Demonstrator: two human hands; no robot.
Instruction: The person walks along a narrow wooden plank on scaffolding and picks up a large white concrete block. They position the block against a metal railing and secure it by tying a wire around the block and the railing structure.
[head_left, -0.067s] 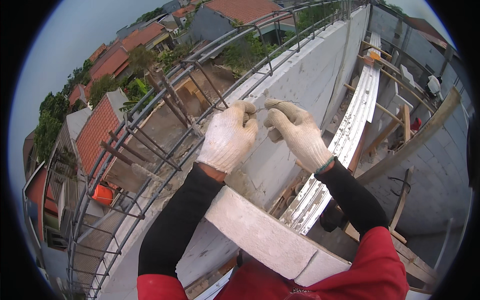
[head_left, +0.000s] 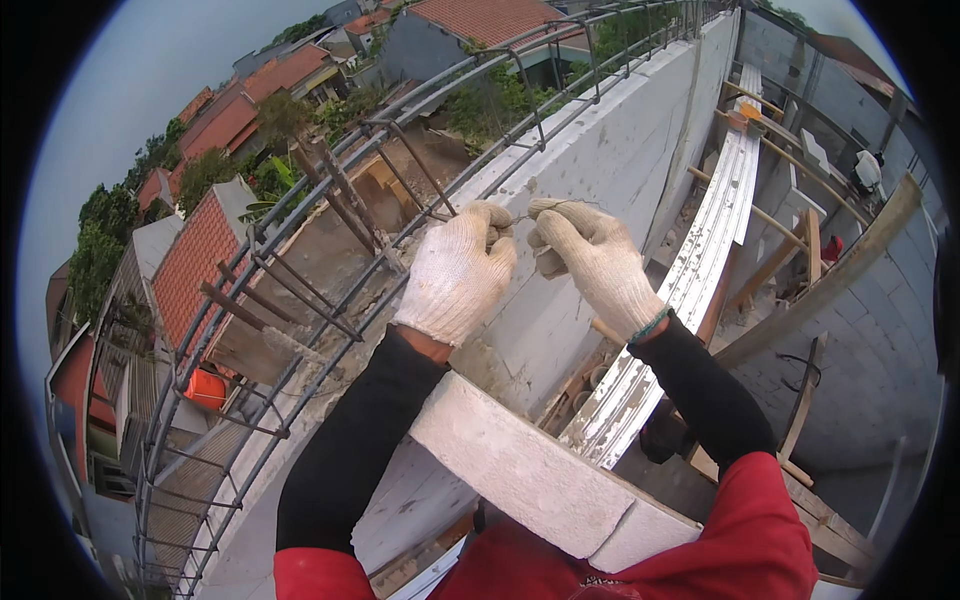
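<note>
Both my hands wear white knitted gloves and meet above the top of a white block wall (head_left: 600,160). My left hand (head_left: 458,272) and my right hand (head_left: 592,262) pinch the two ends of a thin tie wire (head_left: 532,212) stretched between their fingertips. A steel rebar cage (head_left: 330,300) runs along the wall top just left of my hands. A loose white block (head_left: 525,475) lies across the lower middle, close to my chest.
Long white metal channels (head_left: 690,290) lie along the right side of the wall, over timber scaffolding (head_left: 800,300). A grey block wall (head_left: 880,330) stands at the right. Red tiled roofs (head_left: 195,260) and trees lie far below at the left.
</note>
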